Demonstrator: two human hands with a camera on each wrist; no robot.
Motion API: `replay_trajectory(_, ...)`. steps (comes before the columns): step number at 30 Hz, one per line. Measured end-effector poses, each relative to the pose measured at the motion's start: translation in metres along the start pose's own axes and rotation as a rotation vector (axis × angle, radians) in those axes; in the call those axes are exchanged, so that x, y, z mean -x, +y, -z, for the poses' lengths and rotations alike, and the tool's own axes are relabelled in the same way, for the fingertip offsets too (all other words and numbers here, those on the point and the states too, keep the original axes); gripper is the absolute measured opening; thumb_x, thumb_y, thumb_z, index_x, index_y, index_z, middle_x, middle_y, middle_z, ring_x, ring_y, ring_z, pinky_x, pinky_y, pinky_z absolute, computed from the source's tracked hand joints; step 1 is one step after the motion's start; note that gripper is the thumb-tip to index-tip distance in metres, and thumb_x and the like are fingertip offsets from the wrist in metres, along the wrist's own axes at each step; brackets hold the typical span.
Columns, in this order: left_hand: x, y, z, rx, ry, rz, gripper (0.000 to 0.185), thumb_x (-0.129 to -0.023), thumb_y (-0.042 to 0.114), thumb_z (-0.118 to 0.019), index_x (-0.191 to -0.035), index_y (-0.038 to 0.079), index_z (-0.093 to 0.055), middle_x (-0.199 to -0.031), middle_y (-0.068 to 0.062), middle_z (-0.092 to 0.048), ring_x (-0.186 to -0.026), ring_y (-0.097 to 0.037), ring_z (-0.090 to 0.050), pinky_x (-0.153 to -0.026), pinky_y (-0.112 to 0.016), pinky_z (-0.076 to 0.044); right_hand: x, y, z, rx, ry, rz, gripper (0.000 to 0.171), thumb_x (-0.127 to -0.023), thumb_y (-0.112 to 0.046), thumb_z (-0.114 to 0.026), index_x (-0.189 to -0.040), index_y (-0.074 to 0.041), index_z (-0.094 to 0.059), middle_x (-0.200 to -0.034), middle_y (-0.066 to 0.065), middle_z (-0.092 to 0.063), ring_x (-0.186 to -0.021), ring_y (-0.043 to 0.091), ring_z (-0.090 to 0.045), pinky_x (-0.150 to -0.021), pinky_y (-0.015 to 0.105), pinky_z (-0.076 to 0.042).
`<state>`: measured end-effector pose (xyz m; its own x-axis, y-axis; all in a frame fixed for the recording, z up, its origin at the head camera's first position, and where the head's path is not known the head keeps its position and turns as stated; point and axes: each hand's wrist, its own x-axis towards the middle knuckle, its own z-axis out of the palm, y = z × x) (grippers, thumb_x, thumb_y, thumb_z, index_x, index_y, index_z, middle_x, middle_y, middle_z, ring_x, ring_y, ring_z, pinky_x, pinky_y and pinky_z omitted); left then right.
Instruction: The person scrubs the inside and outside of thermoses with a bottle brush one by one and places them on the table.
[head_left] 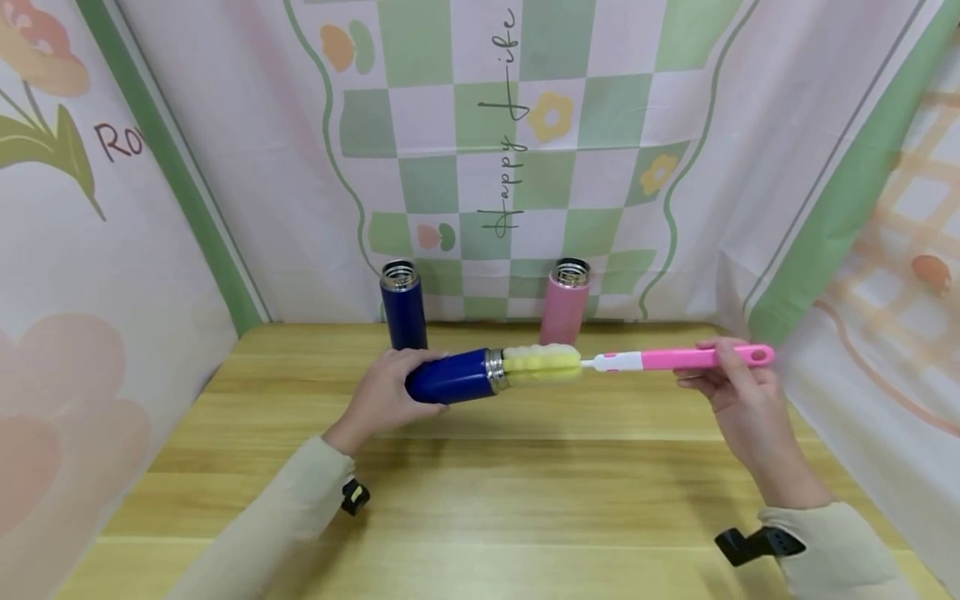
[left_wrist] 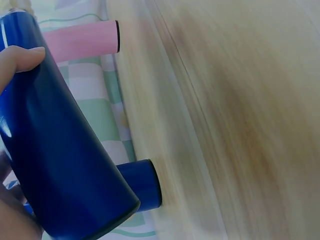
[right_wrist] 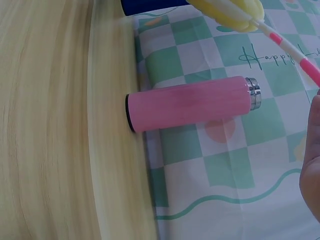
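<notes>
My left hand [head_left: 388, 392] grips a dark blue thermos bottle [head_left: 453, 377] around its base end, tilted almost flat above the table with its steel mouth facing right. In the left wrist view the thumb lies along the side of this blue bottle [left_wrist: 65, 135]. With my right hand [head_left: 746, 400] I hold a bottle brush by its pink handle [head_left: 675, 358], near the end with the hole. The yellow and white sponge head [head_left: 543, 364] sits right at the bottle's mouth, most of it showing outside. Part of the brush head [right_wrist: 235, 12] shows in the right wrist view.
A second blue bottle [head_left: 403, 308] and a pink bottle [head_left: 566, 304] stand uncapped at the far edge of the wooden table [head_left: 480, 500]. Behind them hangs a checkered curtain [head_left: 495, 183], with patterned cloth on both sides.
</notes>
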<state>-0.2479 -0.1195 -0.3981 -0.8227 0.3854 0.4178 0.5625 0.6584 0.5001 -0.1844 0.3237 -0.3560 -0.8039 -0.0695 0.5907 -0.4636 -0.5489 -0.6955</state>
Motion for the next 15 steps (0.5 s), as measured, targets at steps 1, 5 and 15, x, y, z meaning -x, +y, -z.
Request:
replay_trajectory(1,0.0001,-0.0005,-0.0005,-0.002,0.001,-0.004,0.071,-0.07,0.038,-0.092,-0.134,0.026,-0.064,-0.13,-0.001,-0.063,-0.119,-0.027,-0.055,-0.096,-0.053,-0.045,-0.0002,-0.0003,0.0002,0.005,-0.018,-0.003,0.032,-0.108,0.001,-0.03,-0.114,0.014,-0.059,-0.103,0.023,-0.067,-0.09,0.029,-0.071,-0.08,0.034,-0.057)
replay_trajectory(5,0.0005,-0.0014,-0.0025,-0.015,0.015,-0.045,0.071,-0.069,0.038,-0.093,-0.132,0.026,-0.065,-0.128,0.0,-0.065,-0.115,-0.026,-0.056,-0.095,-0.051,-0.046,-0.0021,-0.0016,-0.0004,0.021,-0.071,-0.013,0.033,-0.108,0.002,-0.03,-0.114,0.014,-0.06,-0.106,0.022,-0.067,-0.092,0.029,-0.071,-0.082,0.034,-0.057)
replay_trajectory(15,0.0016,-0.0021,-0.0077,0.01,0.033,-0.102,0.071,-0.066,0.032,-0.094,-0.132,0.027,-0.067,-0.123,0.001,-0.068,-0.108,-0.021,-0.056,-0.092,-0.047,-0.048,-0.0067,0.0003,-0.0048,0.073,-0.097,-0.028,0.033,-0.108,0.0,-0.03,-0.115,0.009,-0.061,-0.107,0.018,-0.067,-0.095,0.025,-0.07,-0.086,0.032,-0.055)
